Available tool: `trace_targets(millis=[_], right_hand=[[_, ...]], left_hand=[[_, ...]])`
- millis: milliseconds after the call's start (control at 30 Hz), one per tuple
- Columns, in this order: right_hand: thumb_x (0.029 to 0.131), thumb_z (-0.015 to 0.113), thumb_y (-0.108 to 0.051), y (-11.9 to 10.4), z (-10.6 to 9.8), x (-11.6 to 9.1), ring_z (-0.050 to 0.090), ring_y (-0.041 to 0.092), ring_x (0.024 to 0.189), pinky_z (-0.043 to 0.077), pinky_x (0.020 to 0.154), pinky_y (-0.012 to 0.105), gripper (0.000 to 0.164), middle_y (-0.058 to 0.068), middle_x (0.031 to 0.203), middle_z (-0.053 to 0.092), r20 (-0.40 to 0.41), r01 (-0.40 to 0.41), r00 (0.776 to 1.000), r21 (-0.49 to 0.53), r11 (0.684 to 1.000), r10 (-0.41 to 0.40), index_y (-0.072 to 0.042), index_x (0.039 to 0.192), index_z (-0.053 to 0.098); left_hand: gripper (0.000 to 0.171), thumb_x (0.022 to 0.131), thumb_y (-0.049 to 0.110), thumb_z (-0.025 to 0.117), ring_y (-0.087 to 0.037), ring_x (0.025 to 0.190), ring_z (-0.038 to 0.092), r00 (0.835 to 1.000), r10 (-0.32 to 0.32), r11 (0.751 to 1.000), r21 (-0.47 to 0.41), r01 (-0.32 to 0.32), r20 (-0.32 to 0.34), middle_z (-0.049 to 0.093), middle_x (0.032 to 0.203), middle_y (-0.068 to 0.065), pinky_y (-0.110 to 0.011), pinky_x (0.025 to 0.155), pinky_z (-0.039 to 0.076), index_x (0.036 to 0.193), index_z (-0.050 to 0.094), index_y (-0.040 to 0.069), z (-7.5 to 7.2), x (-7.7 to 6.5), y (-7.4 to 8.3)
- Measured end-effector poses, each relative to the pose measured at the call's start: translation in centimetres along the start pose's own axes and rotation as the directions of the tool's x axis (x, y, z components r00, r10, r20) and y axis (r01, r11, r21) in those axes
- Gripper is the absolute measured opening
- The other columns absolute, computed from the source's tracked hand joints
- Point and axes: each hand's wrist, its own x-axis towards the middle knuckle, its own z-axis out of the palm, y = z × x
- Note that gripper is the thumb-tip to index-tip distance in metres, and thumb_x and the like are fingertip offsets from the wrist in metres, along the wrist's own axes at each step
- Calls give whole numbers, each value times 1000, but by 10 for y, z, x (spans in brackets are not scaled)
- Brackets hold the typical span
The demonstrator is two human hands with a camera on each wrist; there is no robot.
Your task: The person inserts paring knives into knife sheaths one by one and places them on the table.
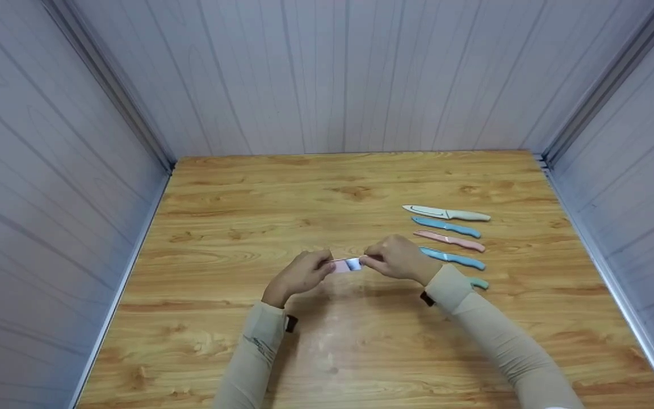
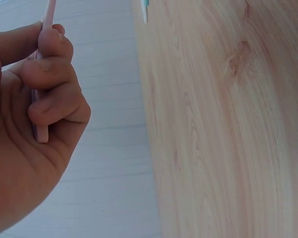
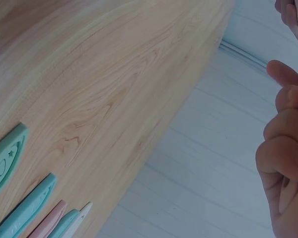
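Just above the table, both hands hold a small pink knife between them. My left hand [image 1: 302, 271] grips its pink sheath [image 1: 340, 266], with fingers curled round it; the squared end of the sheath [image 2: 42, 133] shows at the palm in the left wrist view. A strip of bright metal blade [image 1: 355, 264] lies bare between the hands. On the other side, my right hand [image 1: 398, 258] holds the handle end, mostly hidden by its curled fingers. In the right wrist view the right fingers [image 3: 288, 134] are folded, with the knife at the frame's edge.
To the right, several sheathed knives lie in a column: a white knife [image 1: 446, 213], a blue knife [image 1: 447, 226], a pink knife [image 1: 450, 240], another blue knife [image 1: 453, 258] and a green knife [image 1: 479, 283], partly behind the right sleeve. Pale panelled walls [image 1: 327, 79] enclose the wooden table [image 1: 236, 193].
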Motion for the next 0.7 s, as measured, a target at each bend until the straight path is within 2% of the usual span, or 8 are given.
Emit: trace_targets(millis=[100, 233, 567, 700], right_hand=[[96, 57, -29, 0, 0, 1, 39, 1, 45, 38, 47, 22, 26, -11, 57, 51, 2, -1, 1000, -5, 1000, 1, -17, 75, 67], [95, 58, -28, 0, 0, 1, 41, 1, 46, 40, 48, 22, 24, -11, 58, 53, 5, -4, 1000, -9, 1000, 5, -16, 78, 70], [95, 58, -26, 0, 0, 3, 39, 0, 44, 39, 48, 21, 24, -11, 55, 51, -14, 24, 1000, -8, 1000, -24, -17, 75, 68], [96, 56, -29, -1, 0, 4, 40, 0, 45, 40, 49, 22, 27, -12, 56, 51, -5, 19, 1000, -6, 1000, -19, -17, 75, 68]], left_hand=[[17, 100, 23, 49, -10, 59, 46, 1000, 0, 1000, 4, 0, 0, 59, 76, -6, -29, 59, 40, 94, 59, 10, 0, 1, 0], [18, 100, 23, 49, -10, 61, 47, 1000, -8, 1000, 6, 8, 3, 61, 80, -9, -31, 61, 42, 95, 59, 10, 0, 2, 0], [15, 100, 20, 50, -10, 61, 46, 1000, -25, 1000, -16, 25, -2, 55, 75, 2, -29, 60, 41, 93, 59, 10, -1, 1, 3], [15, 100, 21, 50, -10, 61, 45, 1000, -28, 999, -19, 28, 0, 55, 75, 0, -29, 60, 40, 93, 59, 10, -1, 1, 4]])
